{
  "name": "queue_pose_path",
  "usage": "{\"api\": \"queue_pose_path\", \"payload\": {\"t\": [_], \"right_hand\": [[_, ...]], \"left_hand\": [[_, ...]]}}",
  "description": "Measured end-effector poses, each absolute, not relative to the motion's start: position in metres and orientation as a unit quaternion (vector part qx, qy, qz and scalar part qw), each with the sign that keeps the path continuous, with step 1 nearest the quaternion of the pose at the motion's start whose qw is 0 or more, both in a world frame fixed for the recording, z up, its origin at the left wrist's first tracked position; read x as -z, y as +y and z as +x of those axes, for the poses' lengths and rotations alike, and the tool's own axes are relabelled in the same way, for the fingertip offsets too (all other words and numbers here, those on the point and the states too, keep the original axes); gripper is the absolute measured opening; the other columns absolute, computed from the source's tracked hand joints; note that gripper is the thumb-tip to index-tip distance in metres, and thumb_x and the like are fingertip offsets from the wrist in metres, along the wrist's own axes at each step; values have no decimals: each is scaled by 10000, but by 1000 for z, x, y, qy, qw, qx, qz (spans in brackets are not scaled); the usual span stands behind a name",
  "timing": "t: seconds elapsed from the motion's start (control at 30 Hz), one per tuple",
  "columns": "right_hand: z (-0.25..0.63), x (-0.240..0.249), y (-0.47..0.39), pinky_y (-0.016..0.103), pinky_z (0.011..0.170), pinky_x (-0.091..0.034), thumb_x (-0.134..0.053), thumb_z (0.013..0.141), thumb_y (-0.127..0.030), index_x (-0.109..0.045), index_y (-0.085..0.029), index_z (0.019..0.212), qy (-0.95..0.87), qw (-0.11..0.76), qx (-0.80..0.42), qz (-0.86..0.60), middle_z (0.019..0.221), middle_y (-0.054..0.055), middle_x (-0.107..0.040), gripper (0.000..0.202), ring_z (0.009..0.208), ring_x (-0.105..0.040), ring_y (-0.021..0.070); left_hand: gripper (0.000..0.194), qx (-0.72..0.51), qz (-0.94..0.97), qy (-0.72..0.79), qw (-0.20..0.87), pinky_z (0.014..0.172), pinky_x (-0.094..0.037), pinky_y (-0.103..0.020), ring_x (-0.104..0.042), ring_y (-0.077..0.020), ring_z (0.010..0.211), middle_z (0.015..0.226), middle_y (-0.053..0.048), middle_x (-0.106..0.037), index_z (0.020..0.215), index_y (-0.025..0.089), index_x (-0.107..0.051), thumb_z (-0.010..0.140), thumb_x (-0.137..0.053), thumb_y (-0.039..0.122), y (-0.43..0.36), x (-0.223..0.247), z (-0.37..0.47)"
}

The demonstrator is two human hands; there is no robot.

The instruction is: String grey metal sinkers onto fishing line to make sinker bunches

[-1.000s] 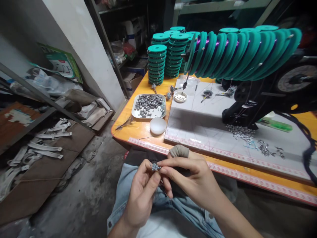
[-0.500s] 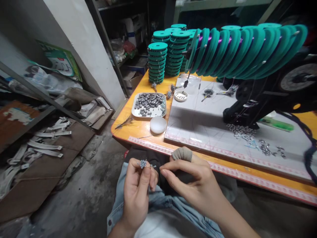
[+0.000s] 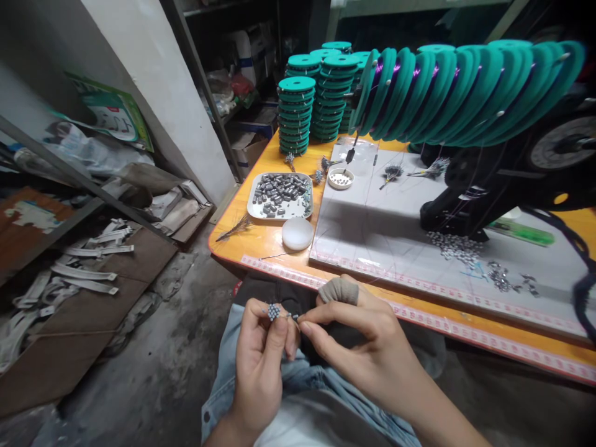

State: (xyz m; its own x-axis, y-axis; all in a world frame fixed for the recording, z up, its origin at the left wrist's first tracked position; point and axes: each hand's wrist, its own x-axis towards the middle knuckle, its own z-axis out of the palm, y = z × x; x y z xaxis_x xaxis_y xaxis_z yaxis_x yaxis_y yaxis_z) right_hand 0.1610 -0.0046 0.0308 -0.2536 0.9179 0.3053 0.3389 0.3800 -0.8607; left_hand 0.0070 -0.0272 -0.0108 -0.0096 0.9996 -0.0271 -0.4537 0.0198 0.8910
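Low over the lap, my left hand [image 3: 258, 372] is closed, with a bunch of small blue-grey beads [image 3: 274, 311] pinched between thumb and curled forefinger. One or two more little grey pieces [image 3: 294, 316] stick out to the right of those fingers. My right hand [image 3: 370, 341] comes in from the right, thumb and forefinger pinched at the end of these pieces; what lies between the fingertips is too small to make out. A grey cloth cover [image 3: 339, 290] wraps one of the right fingers.
On the orange table [image 3: 237, 208], a white tray [image 3: 250, 208] holds dark cylindrical weights, beside a round white lid [image 3: 298, 234]. A small dish [image 3: 341, 179] sits further back. Green spools [image 3: 297, 118] stand stacked, and more hang on a black machine [image 3: 437, 214]. Loose metal bits [image 3: 454, 247] lie on the grey board.
My right fingertips have moved slightly left, up to the small pieces by my left hand. The bead bunch has shifted a little right and turned more toward the camera.
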Motion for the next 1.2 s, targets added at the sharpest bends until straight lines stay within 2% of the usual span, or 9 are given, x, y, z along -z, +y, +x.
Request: {"api": "queue_pose_path", "payload": {"t": [0.47, 0.63, 0.83, 0.93, 1.03, 1.1, 1.2], "right_hand": [[161, -34, -6, 275, 687, -445, -676, 923, -140, -752, -239, 862, -715, 419, -343, -442, 774, -22, -667, 140, 758, -596, 128], [162, -29, -3, 257, 671, -461, -704, 929, -177, -771, -246, 937, -696, 451, -335, -447, 805, -12, -698, 96, 750, -609, 127], [163, -27, 1, 253, 693, -484, -715, 931, -202, -790, -277, 1015, -694, 459, -370, -414, 831, 1, -687, 135, 784, -615, 135], [160, -28, 1, 253, 685, -480, -712, 924, -182, -789, -259, 979, -695, 456, -370, -414, 808, 1, -687, 122, 762, -615, 133], [157, -28, -2, 245, 627, -451, -708, 878, -121, -761, -214, 857, -707, 434, -362, -425, 721, -12, -661, 109, 675, -594, 121], [159, -28, -3, 247, 578, -413, -697, 823, -83, -718, -192, 763, -721, 425, -335, -433, 659, -21, -615, 126, 615, -556, 117], [167, -30, -3, 258, 569, -385, -662, 789, -74, -660, -186, 700, -726, 431, -277, -459, 661, -16, -574, 143, 625, -531, 127]], "left_hand": [[200, -610, 381, 400, 568, 602, -391, -230, -436, -101, 607, 643, 58, -480, 839, 235, -460, 1020, -541, 265, -29, 16, 8], [243, -620, 370, 403, 563, 594, -380, -234, -447, -99, 595, 626, 56, -477, 808, 225, -448, 1007, -567, 299, -30, 12, 13], [291, -604, 353, 434, 568, 559, -349, -219, -440, -94, 583, 619, 59, -479, 799, 221, -439, 975, -617, 369, -32, 10, 14], [297, -602, 344, 445, 567, 555, -347, -218, -435, -92, 580, 622, 57, -478, 790, 215, -451, 962, -636, 370, -33, 9, 15], [266, -607, 349, 420, 577, 586, -370, -228, -438, -97, 594, 628, 52, -472, 782, 211, -474, 975, -620, 321, -30, 9, 13], [256, -614, 365, 392, 580, 607, -387, -242, -445, -105, 605, 626, 49, -464, 776, 213, -477, 991, -589, 294, -25, 8, 7], [254, -660, 346, 388, 542, 582, -379, -241, -410, -98, 564, 604, 64, -432, 773, 215, -464, 994, -579, 261, -14, 6, -6]]}}
